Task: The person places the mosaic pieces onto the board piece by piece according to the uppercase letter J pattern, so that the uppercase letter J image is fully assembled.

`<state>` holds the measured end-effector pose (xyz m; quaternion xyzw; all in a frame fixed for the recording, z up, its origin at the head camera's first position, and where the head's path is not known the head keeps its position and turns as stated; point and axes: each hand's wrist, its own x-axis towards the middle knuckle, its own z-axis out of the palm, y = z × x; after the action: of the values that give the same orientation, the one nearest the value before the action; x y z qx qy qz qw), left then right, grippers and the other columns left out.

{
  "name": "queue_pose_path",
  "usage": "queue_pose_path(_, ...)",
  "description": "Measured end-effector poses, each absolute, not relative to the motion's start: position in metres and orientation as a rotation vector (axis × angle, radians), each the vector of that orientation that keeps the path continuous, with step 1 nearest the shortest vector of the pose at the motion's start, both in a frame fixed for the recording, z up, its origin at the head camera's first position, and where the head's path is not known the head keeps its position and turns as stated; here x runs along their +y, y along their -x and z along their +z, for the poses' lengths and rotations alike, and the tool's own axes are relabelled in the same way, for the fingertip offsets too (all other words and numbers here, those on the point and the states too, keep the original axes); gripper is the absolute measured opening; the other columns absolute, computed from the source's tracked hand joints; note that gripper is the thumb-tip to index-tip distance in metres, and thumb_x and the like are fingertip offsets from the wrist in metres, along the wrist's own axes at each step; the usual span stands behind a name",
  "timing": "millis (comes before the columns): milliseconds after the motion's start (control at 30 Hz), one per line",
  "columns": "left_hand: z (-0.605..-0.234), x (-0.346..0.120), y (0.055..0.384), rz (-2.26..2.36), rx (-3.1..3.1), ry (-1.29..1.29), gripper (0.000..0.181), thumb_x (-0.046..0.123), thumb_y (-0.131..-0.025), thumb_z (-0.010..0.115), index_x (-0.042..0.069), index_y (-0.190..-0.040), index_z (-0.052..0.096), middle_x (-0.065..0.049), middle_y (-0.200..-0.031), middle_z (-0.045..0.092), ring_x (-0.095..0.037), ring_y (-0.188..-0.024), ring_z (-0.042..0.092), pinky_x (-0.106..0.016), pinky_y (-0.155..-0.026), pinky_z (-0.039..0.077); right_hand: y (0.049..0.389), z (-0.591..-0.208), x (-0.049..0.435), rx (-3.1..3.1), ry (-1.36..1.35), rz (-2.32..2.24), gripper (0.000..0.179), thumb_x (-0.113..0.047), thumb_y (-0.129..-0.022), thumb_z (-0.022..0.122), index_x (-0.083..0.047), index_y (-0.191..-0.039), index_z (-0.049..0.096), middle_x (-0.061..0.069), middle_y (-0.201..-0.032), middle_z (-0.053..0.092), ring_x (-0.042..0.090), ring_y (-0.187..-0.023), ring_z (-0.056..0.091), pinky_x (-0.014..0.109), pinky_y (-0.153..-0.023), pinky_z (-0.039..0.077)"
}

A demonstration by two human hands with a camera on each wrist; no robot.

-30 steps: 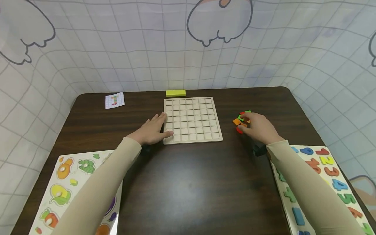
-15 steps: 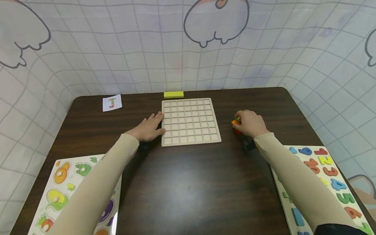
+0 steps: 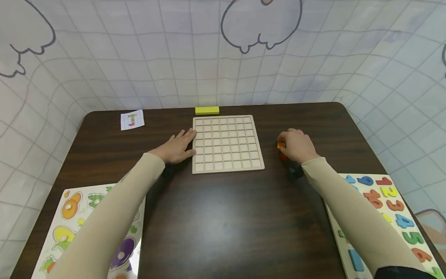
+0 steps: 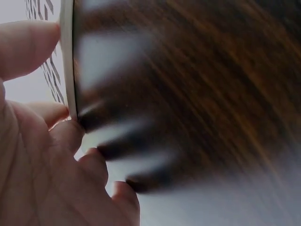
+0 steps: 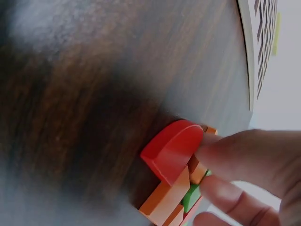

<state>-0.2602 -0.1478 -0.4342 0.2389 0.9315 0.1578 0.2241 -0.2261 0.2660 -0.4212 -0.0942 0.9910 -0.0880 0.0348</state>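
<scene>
- Wooden tabletop: sleeves overhang vegetable puzzle, number puzzle.
- Left hand, fingers spread, touches grid board.
- Right of it, right hand bends over coloured blocks; I can't tell if clamped.

Right hand at rounded red block, orange blocks, green block, dark tabletop

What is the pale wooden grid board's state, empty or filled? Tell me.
Empty: the pale wooden grid board shows only bare squares in the head view, with nothing set in them.
</scene>
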Motion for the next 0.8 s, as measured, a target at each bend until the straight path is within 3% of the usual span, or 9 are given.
queue_pose_path(433,-0.428,-0.152,0.260,0.446,2.529,-0.679,0.084,0.039,-0.109,0.052,0.007,-0.168,0.002,-0.016,-0.176,-0.004,-0.044,-0.163,-0.005,-0.066,-0.129,0.002,0.232,-0.422,0.267,2.935,0.404,-0.393,0.027,-0.013,-0.095,0.072,-0.003,-0.121,0.074,0.020,-0.120,0.068,0.042,-0.114,0.059,0.059,-0.103,0.049)
queue_pose_path(800,-0.426,-0.153,0.258,0.446,2.517,-0.665,0.085,0.039,-0.108,0.053,0.008,-0.168,0.003,-0.014,-0.177,-0.003,-0.043,-0.163,-0.005,-0.065,-0.130,0.002,0.238,-0.418,0.261,3.033,0.410,-0.319,0.025,-0.025,-0.095,0.071,-0.010,-0.115,0.074,0.013,-0.117,0.073,0.040,-0.111,0.062,0.058,-0.086,0.056)
